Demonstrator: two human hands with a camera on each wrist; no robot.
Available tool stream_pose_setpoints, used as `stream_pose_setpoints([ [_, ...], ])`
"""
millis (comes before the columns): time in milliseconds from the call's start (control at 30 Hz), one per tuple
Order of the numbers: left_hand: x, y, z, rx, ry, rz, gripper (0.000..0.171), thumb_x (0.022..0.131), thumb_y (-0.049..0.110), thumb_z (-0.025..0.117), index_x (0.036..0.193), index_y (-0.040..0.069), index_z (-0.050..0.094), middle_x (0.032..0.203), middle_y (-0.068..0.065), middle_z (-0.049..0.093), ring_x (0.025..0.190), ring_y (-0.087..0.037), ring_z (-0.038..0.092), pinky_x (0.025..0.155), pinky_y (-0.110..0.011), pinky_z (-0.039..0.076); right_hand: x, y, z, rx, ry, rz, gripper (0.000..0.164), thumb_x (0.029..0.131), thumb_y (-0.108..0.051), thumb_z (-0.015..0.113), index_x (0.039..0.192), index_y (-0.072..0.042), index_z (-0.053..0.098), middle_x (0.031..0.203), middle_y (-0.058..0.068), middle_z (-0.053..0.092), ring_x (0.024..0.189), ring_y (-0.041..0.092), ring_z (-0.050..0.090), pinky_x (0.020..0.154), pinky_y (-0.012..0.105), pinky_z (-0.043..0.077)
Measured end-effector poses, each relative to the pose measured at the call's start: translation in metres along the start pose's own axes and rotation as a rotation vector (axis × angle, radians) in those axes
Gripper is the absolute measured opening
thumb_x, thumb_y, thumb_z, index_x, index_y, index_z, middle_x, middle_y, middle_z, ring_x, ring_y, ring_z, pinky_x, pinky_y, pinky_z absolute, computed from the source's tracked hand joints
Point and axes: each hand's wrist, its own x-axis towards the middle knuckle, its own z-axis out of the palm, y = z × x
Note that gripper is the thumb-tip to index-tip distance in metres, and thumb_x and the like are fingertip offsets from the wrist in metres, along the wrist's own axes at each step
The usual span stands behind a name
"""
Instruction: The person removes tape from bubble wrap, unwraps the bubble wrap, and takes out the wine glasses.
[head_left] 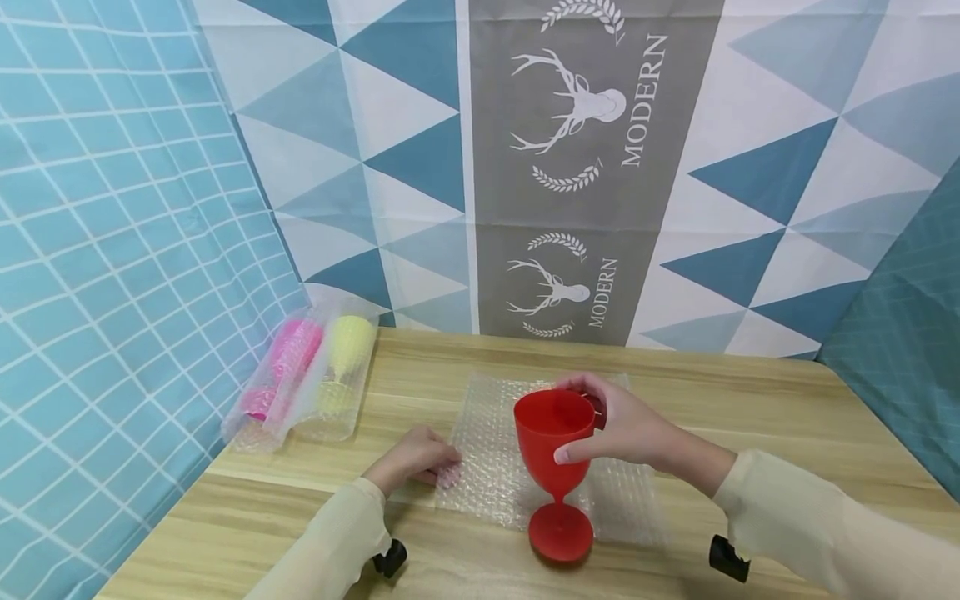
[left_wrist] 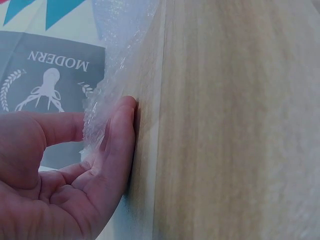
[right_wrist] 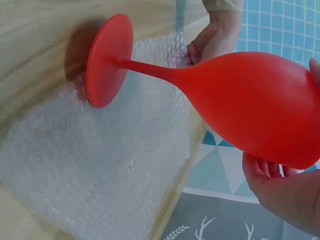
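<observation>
From where I stood, the person had a red goblet (head_left: pixel 557 454) by its bowl: the right hand (head_left: pixel 628 427) grasped it near the rim, thumb on the near side and fingers round the far side. Its mouth pointed up, its stem ran down below, and its round foot hung at the near edge of a sheet of bubble wrap (head_left: pixel 487 442). Whether that foot touched anything I could not tell.

The left hand (head_left: pixel 416 457) was at the sheet's left edge, close to the near corner, pinching the plastic between thumb and fingers — the edge bent upward a little there. The rest of the sheet spread over the wooden table (head_left: pixel 247 508), behind the goblet and beneath the right hand.

Toward the back left of the table lay two bundles in clear wrap, side by side and touching: a pink bundle (head_left: pixel 296 350) and a yellow bundle (head_left: pixel 349 346), the latter showing a goblet's outline through the plastic.

Pale sleeves (head_left: pixel 795 508) covered both forearms, with something black at each cuff. Behind the table hung a cloth (head_left: pixel 420 133) of blue and white triangles — a grey band with stag heads and the word MODERN ran down it.
</observation>
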Motion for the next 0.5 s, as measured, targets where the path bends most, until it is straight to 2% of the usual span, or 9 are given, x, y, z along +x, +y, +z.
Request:
stream_pose_setpoints([
  [200,0.0,0.002,-0.001,0.012,0.011,-0.009,0.012,0.082,0.008,0.066,0.074,-0.001,0.067,0.06,0.001,0.06,0.054,-0.009,0.056,0.054,-0.022,0.055,-0.01,-0.002,0.003,-0.011,-0.023,-0.079,0.083,0.068,-0.02,0.087,0.135,-0.001,0.043,0.129,0.019,0.056,0.113,0.027,0.058,0.085,0.038,0.061],
  [500,-0.001,0.003,0.0,0.026,0.006,-0.009,0.013,0.083,0.009,0.066,0.075,-0.001,0.068,0.06,0.001,0.06,0.055,-0.009,0.055,0.055,-0.023,0.056,-0.019,-0.002,0.008,-0.002,-0.039,-0.152,0.08,0.069,-0.02,0.086,0.134,-0.001,0.043,0.128,0.02,0.056,0.111,0.028,0.058,0.082,0.032,0.061],
])
